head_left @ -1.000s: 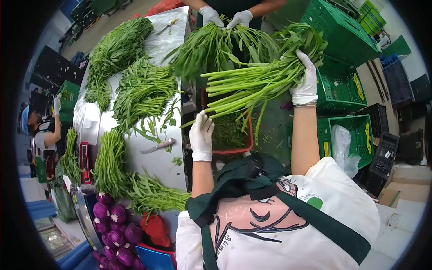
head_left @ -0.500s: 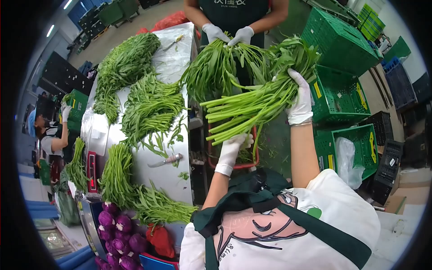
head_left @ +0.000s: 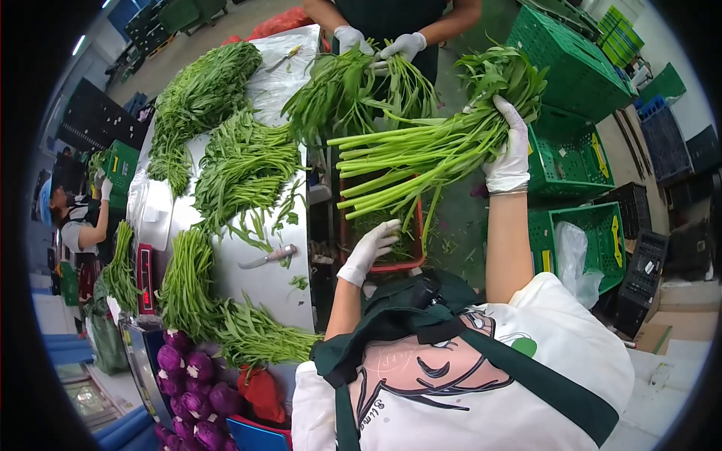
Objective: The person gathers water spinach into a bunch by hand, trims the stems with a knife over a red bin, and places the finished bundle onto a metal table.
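My right hand, in a white glove, is closed around a big bunch of water spinach. Its pale green stems point left and its leaves hang beyond my hand. Just below the stem ends, my gloved left hand is open, fingers apart, holding nothing. Beneath the stems stands a red crate with green trimmings inside. On the metal table to the left lie a knife and more piles of water spinach.
Across from me a person's gloved hands hold more greens. Green crates stand at right, one with a plastic bag. A red-display scale and purple onions are at left; another person stands beyond.
My left hand has moved down and left, away from the stems, and its fingers have spread. The bunch in my right hand has risen slightly. The other person's hands have separated their greens.
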The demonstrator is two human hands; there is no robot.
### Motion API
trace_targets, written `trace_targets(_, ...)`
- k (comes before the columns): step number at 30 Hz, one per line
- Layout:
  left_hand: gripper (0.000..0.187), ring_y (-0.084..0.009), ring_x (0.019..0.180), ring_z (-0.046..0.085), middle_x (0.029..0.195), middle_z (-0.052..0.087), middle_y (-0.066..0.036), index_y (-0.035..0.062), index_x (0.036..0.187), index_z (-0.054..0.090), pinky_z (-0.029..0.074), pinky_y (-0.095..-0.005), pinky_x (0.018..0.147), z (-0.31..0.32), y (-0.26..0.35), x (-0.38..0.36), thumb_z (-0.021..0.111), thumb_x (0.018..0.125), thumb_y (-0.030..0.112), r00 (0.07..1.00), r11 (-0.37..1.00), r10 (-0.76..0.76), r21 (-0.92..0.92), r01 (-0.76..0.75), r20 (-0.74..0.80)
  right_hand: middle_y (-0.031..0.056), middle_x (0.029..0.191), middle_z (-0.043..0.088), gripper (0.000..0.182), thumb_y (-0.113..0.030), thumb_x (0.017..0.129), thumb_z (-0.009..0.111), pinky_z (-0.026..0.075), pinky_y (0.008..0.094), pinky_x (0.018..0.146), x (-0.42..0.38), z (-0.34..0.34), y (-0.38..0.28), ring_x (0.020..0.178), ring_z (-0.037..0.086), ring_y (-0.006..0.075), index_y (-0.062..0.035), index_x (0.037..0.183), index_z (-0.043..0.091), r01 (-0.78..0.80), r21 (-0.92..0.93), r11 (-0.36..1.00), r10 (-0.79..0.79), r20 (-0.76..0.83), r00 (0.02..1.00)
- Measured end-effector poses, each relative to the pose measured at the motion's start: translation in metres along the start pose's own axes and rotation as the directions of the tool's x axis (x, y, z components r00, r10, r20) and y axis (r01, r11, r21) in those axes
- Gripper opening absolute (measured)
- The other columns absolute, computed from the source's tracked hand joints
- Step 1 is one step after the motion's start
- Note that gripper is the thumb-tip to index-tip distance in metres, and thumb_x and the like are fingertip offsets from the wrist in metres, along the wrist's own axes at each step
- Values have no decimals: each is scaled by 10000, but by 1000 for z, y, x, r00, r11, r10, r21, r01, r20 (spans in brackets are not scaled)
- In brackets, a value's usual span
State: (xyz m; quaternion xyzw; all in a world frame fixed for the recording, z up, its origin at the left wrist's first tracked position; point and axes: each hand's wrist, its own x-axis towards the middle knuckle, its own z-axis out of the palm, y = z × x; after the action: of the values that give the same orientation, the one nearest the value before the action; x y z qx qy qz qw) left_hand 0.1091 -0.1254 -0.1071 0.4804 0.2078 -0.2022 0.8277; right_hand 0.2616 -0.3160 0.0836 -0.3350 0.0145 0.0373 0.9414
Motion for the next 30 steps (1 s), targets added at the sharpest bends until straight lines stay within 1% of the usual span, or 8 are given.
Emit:
trace_targets(3,435,-189,980,571,1100,591,-121,-9,1195,508,425,-322,882,23,18,-16,540,873,282,940,978,114,-205,-49,322,116,829,626,231,-139,768,615,533,363,679,5,-5,1,702,620,241,-16,960,572,-40,-3,999,40,36,999)
trace_targets(6,352,-183,899,597,997,612,-118,-20,1120,534,470,-307,823,30,15,-18,556,866,223,940,975,178,-180,-128,292,122,831,627,234,-139,765,617,535,371,679,4,-5,-1,713,624,246,-15,959,574,-23,-42,999,24,23,999)
trace_targets(7,252,-149,775,613,909,615,-75,-1,1030,560,501,-282,746,37,15,-20,595,843,163,974,985,154,-103,-138,164,124,833,627,235,-139,765,618,535,374,677,5,-6,-1,716,624,248,-14,959,574,-15,-36,999,15,18,1000)
trace_targets(11,238,-145,732,619,908,618,-80,-12,999,567,522,-299,727,29,3,-13,605,843,164,983,944,173,-294,-149,57,128,827,625,235,-140,764,618,536,385,674,6,-9,0,716,624,252,-14,957,573,-4,-17,1000,4,-5,1000)
trace_targets(24,141,-107,699,610,764,666,-76,-31,836,666,468,-225,694,10,-14,1,655,770,92,920,934,269,311,-176,-285,133,826,626,219,-113,766,610,527,378,678,6,-7,-3,705,618,262,-4,952,572,-31,91,995,35,-37,999)
trace_targets(26,230,-147,880,603,933,654,-124,-48,985,635,453,-274,841,10,-19,-5,598,791,70,971,871,236,439,-222,23,140,833,623,216,-125,779,599,518,386,708,9,-6,-7,726,613,265,9,945,568,26,97,995,-23,-31,999)
trace_targets(28,390,-179,969,574,1105,596,-128,-22,1176,530,407,-284,899,21,-21,-5,565,826,146,917,897,335,226,-381,216,154,810,617,217,-146,804,572,498,395,753,7,-3,-8,751,605,271,29,932,561,81,29,996,-80,-32,996)
trace_targets(30,486,-202,1001,564,1138,571,-142,-24,1250,441,397,-301,916,37,-2,-12,546,845,224,865,929,369,-139,-342,340,152,818,621,228,-140,800,582,508,387,748,5,-2,-6,751,610,267,32,947,561,48,19,999,-47,-56,997)
